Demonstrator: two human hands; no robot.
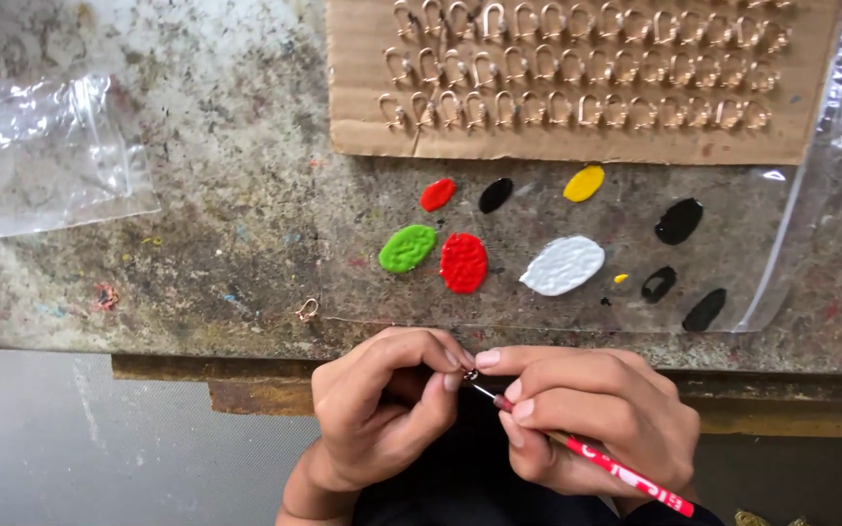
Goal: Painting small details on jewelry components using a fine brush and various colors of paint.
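Your left hand (pixel 382 409) pinches a tiny metal charm (pixel 470 374) just off the workbench's (pixel 226 195) near edge. Your right hand (pixel 587 414) grips a red fine-tipped paintbrush (pixel 616 469), its tip touching the charm. Paint blobs (pixel 464 262) sit on a clear plastic sheet (pixel 733 263) nearby.

This looks like a small craft workshop for hand-painting jewellery pieces. The worktop (pixel 207 195) is rough, stained and flecked with old paint. At twelve o'clock a cardboard sheet (pixel 577 141) carries rows of small metal hooks (pixel 548 66). Below it, a clear plastic sheet (pixel 538 302) serves as a palette, with blobs of red, green, white, yellow and black paint (pixel 464 263).
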